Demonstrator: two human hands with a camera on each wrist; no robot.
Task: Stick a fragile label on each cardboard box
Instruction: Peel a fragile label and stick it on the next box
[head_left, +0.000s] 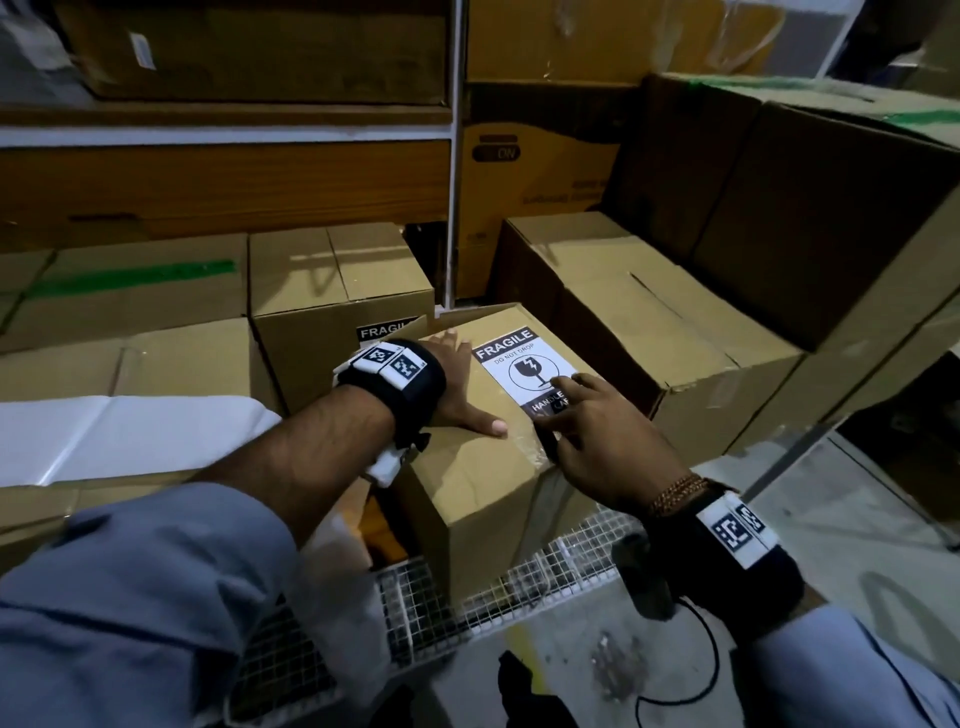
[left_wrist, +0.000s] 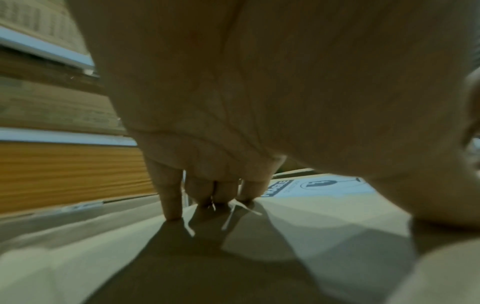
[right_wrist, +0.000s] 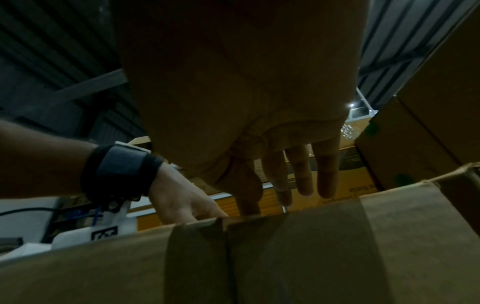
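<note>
A small cardboard box (head_left: 483, 483) stands on a wire-mesh surface in front of me. A white and black fragile label (head_left: 519, 366) lies on its top face. My left hand (head_left: 460, 395) lies flat on the box top to the left of the label, fingers straight (left_wrist: 171, 197). My right hand (head_left: 592, 431) rests with straight fingers on the label's lower edge, covering its black strip. In the right wrist view the right fingers (right_wrist: 301, 174) reach over the box's near top edge (right_wrist: 233, 246). Behind, another box (head_left: 343, 306) carries a fragile label (head_left: 387, 332) on its front.
Unlabelled cardboard boxes stand to the right (head_left: 649, 322) and left (head_left: 130, 291). White backing sheets (head_left: 114, 431) lie on a box at left. Shelving with large cartons (head_left: 223, 176) fills the back. The wire-mesh platform (head_left: 415, 587) and a black cable (head_left: 691, 670) are below.
</note>
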